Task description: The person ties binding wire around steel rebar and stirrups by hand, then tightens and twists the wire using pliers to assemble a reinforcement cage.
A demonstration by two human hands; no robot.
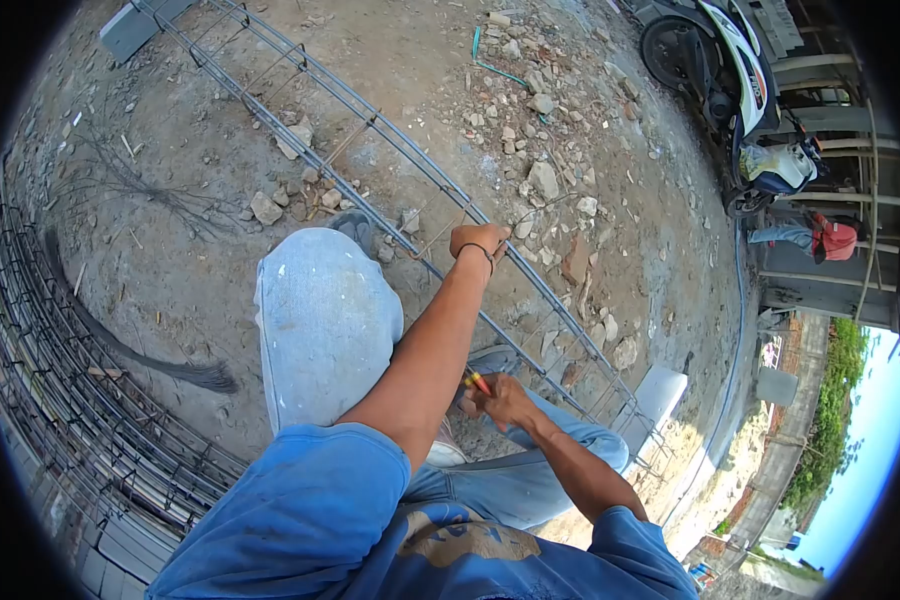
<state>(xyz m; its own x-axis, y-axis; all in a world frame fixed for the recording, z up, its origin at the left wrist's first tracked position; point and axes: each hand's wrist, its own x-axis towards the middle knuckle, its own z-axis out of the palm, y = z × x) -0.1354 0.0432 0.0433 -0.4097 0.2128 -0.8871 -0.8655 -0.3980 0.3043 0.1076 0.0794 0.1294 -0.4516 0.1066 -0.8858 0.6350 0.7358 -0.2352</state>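
A long cage of steel bars (370, 119) with square ties runs diagonally from the upper left to the lower right, its ends by two pale blocks. My left hand (480, 241) is closed on the cage's far bar near its middle; whether a tie is also in the grip is hidden. Nearer my body, my right hand (506, 402) is wrapped round a tool with a red and yellow handle (479, 382). The tool's working end is hard to make out beside the near bar.
Bundled rebar cages (90, 430) lie at the left, beside dark loose wire (210, 376). Rubble (543, 180) covers ground beyond the cage. A motorcycle (745, 80) stands upper right, near a person in red (832, 240). A pale block (658, 392) sits under the cage's right end.
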